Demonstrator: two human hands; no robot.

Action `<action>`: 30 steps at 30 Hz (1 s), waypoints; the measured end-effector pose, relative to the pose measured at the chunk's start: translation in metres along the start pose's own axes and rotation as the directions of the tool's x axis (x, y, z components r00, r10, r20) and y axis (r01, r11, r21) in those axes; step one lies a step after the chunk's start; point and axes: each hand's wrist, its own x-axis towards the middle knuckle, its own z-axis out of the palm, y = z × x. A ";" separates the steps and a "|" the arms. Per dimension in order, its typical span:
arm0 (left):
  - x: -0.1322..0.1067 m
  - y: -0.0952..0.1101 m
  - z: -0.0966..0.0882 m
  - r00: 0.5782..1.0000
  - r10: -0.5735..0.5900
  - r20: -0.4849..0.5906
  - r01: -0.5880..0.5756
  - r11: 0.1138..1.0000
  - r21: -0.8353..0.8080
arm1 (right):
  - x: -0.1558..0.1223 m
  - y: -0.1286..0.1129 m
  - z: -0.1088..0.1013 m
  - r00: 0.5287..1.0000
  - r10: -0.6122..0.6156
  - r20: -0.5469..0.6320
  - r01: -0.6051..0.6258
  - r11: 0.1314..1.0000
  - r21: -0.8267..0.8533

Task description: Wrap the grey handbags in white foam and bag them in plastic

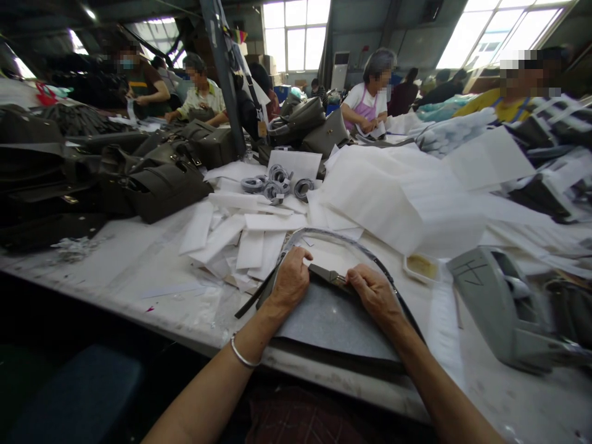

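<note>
My left hand (290, 280) is closed around one end of a dark grey strap (326, 274), with a silver bangle on that wrist. My right hand (372, 293) pinches the same strap near its metal buckle. Both hands rest on a grey felt pad (333, 324) at the near table edge. The long thin strap (351, 243) loops away in an arc beyond my hands and back round to the right.
White foam strips (250, 237) and large white sheets (393, 185) litter the table. Dark handbags (157, 179) pile up at left. Rolled straps (277, 182) lie mid-table, a grey tape dispenser (499, 302) and a small glue tray (422, 266) at right. Several people work at the far side.
</note>
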 end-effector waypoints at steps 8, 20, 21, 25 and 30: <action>-0.008 0.017 -0.012 0.932 0.306 0.196 -0.225 0.910 -0.349 | -0.004 -0.006 0.001 0.995 -0.102 0.012 0.103 0.992 -0.077; -0.011 0.014 -0.006 0.801 0.442 0.403 -0.408 0.897 -0.174 | -0.007 -0.007 0.004 0.982 -0.154 0.113 0.167 0.979 -0.115; -0.012 0.015 -0.008 0.798 0.437 0.415 -0.397 0.899 -0.182 | -0.007 -0.007 0.004 0.983 -0.148 0.113 0.161 0.980 -0.114; -0.015 0.018 -0.013 0.785 0.444 0.432 -0.351 0.894 -0.279 | -0.007 -0.008 0.004 0.984 -0.133 0.114 0.145 0.984 -0.101; -0.014 0.022 -0.017 0.710 0.528 0.466 -0.382 0.844 -0.376 | -0.007 -0.008 0.004 0.987 -0.131 0.097 0.141 0.985 -0.098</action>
